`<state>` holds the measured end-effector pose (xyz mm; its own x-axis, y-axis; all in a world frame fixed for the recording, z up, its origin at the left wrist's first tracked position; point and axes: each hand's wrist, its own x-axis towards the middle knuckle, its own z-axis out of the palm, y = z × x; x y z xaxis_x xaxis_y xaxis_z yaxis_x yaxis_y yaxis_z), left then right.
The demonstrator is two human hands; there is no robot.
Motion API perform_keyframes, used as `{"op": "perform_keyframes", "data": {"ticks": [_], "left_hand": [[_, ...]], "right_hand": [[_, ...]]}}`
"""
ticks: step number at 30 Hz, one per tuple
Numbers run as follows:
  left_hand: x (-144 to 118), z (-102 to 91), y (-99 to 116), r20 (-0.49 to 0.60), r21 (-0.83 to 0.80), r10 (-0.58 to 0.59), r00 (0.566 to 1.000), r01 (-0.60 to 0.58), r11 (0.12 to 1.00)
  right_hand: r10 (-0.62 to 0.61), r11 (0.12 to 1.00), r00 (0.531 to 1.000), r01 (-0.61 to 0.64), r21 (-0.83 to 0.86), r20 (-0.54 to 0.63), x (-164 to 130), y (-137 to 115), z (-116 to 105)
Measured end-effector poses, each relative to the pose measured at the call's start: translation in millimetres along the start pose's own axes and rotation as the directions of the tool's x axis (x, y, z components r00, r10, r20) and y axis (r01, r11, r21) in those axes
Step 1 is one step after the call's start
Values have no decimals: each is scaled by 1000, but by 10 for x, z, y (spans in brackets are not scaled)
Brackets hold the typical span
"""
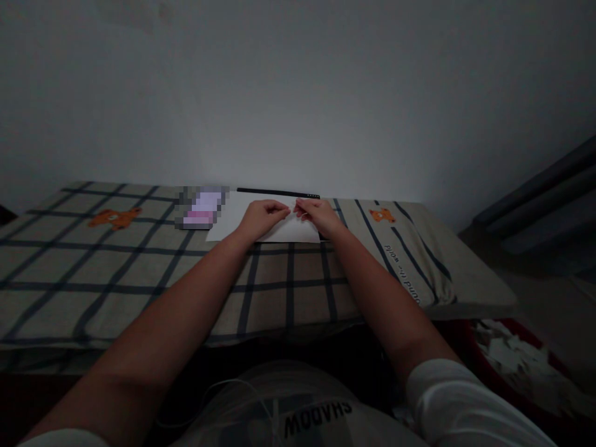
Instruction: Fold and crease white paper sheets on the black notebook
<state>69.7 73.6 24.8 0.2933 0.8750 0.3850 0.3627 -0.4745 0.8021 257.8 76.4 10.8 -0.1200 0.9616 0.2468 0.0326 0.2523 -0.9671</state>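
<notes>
Flat, white paper sheet (274, 231) under both hands.

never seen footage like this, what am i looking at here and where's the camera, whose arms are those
There is one picture, taken by a camera worn on a person's head, looking forward and down, so the two bare arms are that person's own. The left hand and right hand meet over a white sheet of paper, pinching it at its far part. The paper lies on a checked cloth printed with small orange bears. A dark ruler-like strip lies behind the paper, and a blurred-out object sits to its left. The room is dim.
</notes>
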Motion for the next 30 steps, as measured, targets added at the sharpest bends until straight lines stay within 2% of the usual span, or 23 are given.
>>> {"op": "perform_keyframes", "data": {"ticks": [4,10,13,16,21,30], "left_hand": [[-15,5,48,3,-46,-42,999,42,998],[-17,6,50,0,-106,-26,1000,26,994],[-12,4,47,14,-86,-35,999,36,996],[-11,6,60,48,-47,-99,994,101,994],[-18,8,85,153,-55,-161,975,171,984],[-19,3,85,186,-112,-135,973,157,981]], "right_hand": [[-10,1000,1000,10,-8,9,-8,-3,9],[-30,996,999,31,-80,17,-39,-50,22],[-42,991,999,42,-124,0,-44,-64,19],[-50,988,999,46,-147,-21,-39,-57,11],[-42,989,999,38,-145,-28,-20,-24,2],[7,997,1000,-8,-76,-15,-19,-14,12]]}}
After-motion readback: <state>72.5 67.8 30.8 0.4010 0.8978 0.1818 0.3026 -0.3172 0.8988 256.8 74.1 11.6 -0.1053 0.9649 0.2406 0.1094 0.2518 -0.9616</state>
